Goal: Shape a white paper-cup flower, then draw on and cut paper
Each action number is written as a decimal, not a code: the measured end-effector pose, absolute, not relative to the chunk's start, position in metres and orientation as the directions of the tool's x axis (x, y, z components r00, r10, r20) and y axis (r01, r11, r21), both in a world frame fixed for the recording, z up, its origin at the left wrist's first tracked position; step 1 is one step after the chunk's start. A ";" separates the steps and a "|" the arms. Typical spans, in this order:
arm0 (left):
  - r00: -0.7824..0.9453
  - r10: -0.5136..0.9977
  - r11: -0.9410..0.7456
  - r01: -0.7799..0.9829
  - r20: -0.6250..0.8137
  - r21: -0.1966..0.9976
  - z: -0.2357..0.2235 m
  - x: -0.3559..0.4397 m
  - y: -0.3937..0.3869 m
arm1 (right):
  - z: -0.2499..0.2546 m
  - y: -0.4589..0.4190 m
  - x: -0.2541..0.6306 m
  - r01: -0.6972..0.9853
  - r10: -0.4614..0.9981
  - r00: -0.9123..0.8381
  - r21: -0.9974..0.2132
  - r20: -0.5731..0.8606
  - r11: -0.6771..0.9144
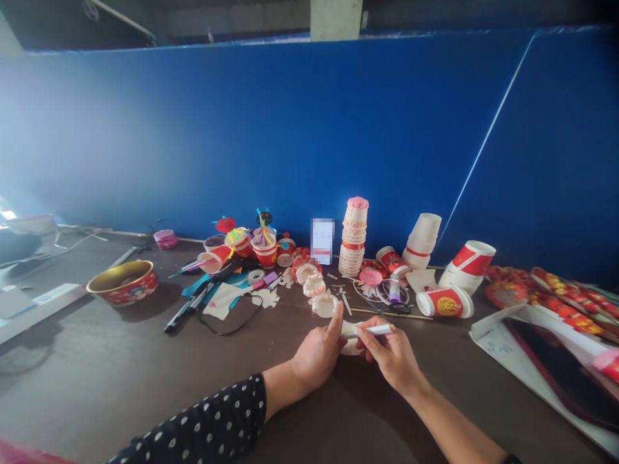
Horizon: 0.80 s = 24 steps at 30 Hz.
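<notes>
A white paper piece (350, 347), probably cut from a paper cup, sits between the two hands just above the desk, partly hidden by the fingers. The left hand (316, 356) grips it from the near side, with the thumb standing upright and the fingers curled behind it. The right hand (391, 356) pinches a white marker (371, 330) between thumb and fingers, its far end reaching over the piece, though whether it touches the paper is hard to tell. The step in hand appears to be marking this piece, and that position calls for the left hand to keep it steady under the marker.

Just beyond the hands lie frilled paper cup cutouts (324, 305) in a loose row. To their right are a pink paper flower (370, 277), a glue stick (394, 290) and a wooden stick (391, 314). A tall stack of printed paper cups (353, 237) stands further back against a blue wall (290, 129). On the left, black pens (186, 310) lie near a red and gold bowl (123, 282), and a polka-dot sleeve (207, 419) covers the left forearm
</notes>
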<state>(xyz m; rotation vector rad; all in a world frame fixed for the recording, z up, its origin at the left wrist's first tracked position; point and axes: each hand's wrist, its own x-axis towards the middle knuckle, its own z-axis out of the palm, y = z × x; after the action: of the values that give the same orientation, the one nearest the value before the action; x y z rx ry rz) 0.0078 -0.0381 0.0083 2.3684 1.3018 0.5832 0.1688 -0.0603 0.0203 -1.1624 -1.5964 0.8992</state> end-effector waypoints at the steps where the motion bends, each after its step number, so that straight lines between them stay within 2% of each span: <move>1: 0.508 0.842 -0.528 0.703 0.184 0.477 0.008 0.008 -0.039 | 0.021 -0.060 0.169 0.262 0.962 -0.113 -0.926 0.250 0.271; 4: 0.573 0.795 -0.598 0.685 0.200 0.415 0.010 0.008 -0.041 | 0.022 -0.060 0.169 0.259 0.965 -0.114 -0.931 0.235 0.257; 8: 0.590 0.791 -0.600 0.698 0.160 0.391 0.014 0.008 -0.042 | 0.020 -0.060 0.168 0.264 0.962 -0.121 -0.926 0.244 0.269; 15: 0.619 0.761 -0.648 0.705 0.195 0.288 0.011 0.005 -0.042 | 0.014 -0.063 0.160 0.188 0.993 -0.076 -0.976 0.096 0.109; 20: 0.620 0.770 -0.634 0.718 0.151 0.288 0.013 0.007 -0.045 | 0.016 -0.064 0.156 0.141 0.996 -0.072 -0.988 0.060 0.069; 24: 0.584 0.791 -0.603 0.694 0.183 0.393 0.017 0.012 -0.045 | 0.018 -0.063 0.156 0.063 0.999 -0.045 -0.998 0.021 0.024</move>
<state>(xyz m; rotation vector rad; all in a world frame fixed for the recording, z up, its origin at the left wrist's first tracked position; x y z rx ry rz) 0.0123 -0.0453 0.0175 2.5374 1.2203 0.4970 0.1559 -0.0627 0.0181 -1.2182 -1.2989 1.1941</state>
